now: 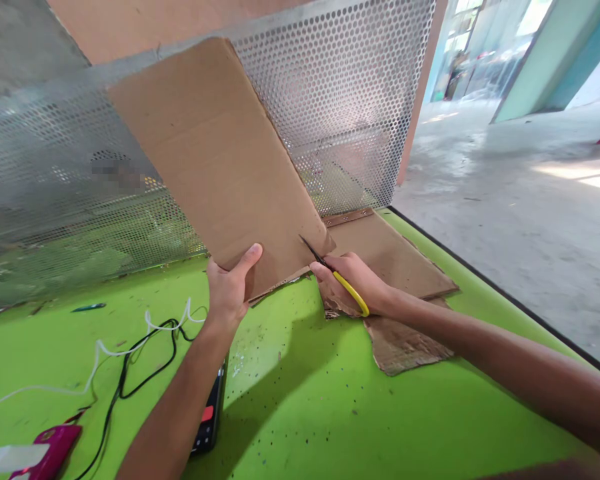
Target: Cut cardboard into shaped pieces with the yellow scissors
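My left hand (230, 287) grips the lower edge of a large brown cardboard sheet (215, 153) that stands tilted up from the green table (330, 413). My right hand (353, 283) is closed round yellow-handled scissors (337, 277), whose dark blades reach into the sheet's lower right corner. Both hands sit close together at the bottom of the sheet. More cardboard (390, 257) lies flat under and behind my right hand, with a torn scrap (405, 343) below my wrist.
A perforated metal screen (340, 87) stands along the table's back edge. Black and white cables (130, 353) trail at the left, a phone (210, 417) lies under my left forearm, and a pink object (50, 447) sits at the bottom left. Concrete floor (520, 213) lies past the table's right edge.
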{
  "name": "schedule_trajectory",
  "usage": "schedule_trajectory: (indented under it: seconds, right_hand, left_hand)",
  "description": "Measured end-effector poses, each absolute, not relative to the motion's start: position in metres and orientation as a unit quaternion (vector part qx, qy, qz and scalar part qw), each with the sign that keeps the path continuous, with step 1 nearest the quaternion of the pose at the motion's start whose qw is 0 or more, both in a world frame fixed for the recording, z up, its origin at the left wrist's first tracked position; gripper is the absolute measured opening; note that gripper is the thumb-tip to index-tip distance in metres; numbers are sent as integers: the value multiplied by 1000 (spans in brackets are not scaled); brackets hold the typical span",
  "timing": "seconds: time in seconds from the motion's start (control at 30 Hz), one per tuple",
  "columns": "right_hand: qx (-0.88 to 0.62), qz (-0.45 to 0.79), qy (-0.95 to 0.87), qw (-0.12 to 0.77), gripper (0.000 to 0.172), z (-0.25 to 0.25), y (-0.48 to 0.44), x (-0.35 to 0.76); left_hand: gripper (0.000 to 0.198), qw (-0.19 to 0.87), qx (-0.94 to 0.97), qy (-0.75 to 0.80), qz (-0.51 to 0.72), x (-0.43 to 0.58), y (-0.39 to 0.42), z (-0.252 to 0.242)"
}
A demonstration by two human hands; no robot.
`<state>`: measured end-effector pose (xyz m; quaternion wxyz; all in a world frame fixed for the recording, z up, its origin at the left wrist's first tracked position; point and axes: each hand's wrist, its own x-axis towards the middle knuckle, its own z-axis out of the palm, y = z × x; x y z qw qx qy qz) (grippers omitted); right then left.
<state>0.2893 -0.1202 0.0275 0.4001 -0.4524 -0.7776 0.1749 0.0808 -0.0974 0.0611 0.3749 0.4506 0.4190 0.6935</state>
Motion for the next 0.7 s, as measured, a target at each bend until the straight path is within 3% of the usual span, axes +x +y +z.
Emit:
schedule_trajectory:
  seconds: [0.17,0.7]
  right_hand:
    - [-460,192,-779,380,50,27,-120,289]
    - [-464,182,-730,468,57,15,-119,285]
  left_hand:
    - [49,390,447,422,686,80,-96,60]
    - [52,394,455,410,686,82,-97,56]
